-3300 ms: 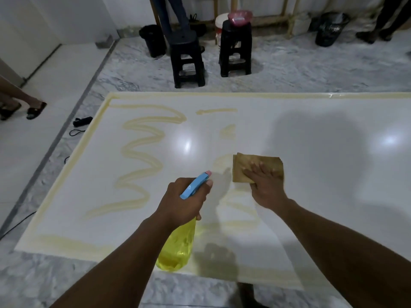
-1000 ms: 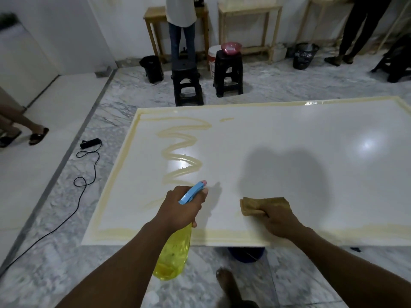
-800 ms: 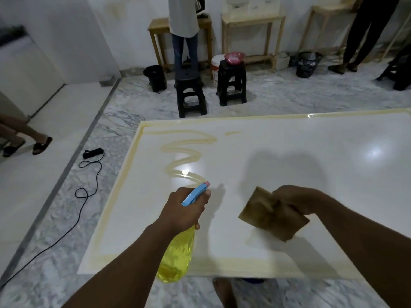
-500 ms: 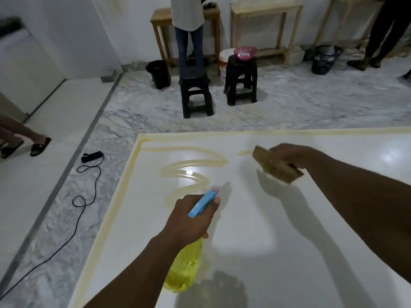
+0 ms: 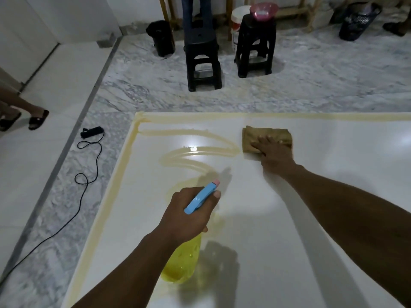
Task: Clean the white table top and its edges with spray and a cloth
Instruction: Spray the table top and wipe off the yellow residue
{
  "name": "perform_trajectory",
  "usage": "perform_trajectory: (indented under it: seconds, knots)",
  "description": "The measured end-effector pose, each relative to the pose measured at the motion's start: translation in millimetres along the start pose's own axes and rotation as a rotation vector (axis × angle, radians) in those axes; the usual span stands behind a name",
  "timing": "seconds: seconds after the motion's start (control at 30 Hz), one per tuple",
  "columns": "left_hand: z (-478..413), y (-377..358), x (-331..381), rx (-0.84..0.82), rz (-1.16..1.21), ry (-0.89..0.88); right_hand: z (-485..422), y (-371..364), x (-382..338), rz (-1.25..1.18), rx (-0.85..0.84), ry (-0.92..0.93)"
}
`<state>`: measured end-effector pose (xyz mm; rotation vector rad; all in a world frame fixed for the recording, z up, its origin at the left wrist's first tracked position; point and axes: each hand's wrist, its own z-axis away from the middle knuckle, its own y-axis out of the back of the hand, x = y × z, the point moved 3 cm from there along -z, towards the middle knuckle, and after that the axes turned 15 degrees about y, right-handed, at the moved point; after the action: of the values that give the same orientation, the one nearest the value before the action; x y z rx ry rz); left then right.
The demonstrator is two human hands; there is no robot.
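Wiping was the step we were on. We had our right hand (image 5: 272, 150) pressed flat, fingers spread, on the brown cloth (image 5: 265, 138), and the cloth lay on the white counter (image 5: 278, 218) near the far edge. Just left of the cloth, a yellow squiggle (image 5: 195, 152) of spray sat on the top, and a yellow line ran along the far and left edges. Our left hand (image 5: 189, 215) was closed tight around the neck of the yellow spray bottle (image 5: 181, 261), and its blue nozzle (image 5: 201, 200) pointed out over the counter. We think the next move was to slide the cloth left through the squiggle, pressing down evenly so no streaks stayed behind, and then to rub along the edges. Half a second before, our right hand held the cloth up in the air, pinched and folded; now it was down and flat on the top. A few seconds back the squiggle was much longer, so we had already wiped much of it away.
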<state>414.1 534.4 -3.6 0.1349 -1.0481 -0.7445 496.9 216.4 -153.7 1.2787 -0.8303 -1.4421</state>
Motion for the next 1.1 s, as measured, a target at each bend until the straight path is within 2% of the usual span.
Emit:
perform_trajectory:
  seconds: [0.3, 0.5, 0.67, 0.8, 0.93, 1.1]
  knots:
    - [86, -17, -30, -0.039, -0.017, -0.028, 193, -65, -89, -0.065, 0.119, 0.012]
    - [174, -22, -91, -0.059, 0.001, -0.005, 337, -114, -168, -0.129, 0.054, -0.025]
    - [225, -15, -131, -0.058, -0.011, 0.033, 406, -132, -218, -0.118, -0.024, -0.062]
    - [242, 1, -138, -0.045, 0.004, 0.041, 419, -127, -223, -0.178, -0.161, -0.089]
    - [234, 19, -124, -0.048, 0.054, -0.01, 381, -58, -206, -0.29, -0.244, -0.097]
    - [189, 45, -98, -0.048, 0.093, -0.029, 297, 13, -168, -0.912, -0.423, -0.37]
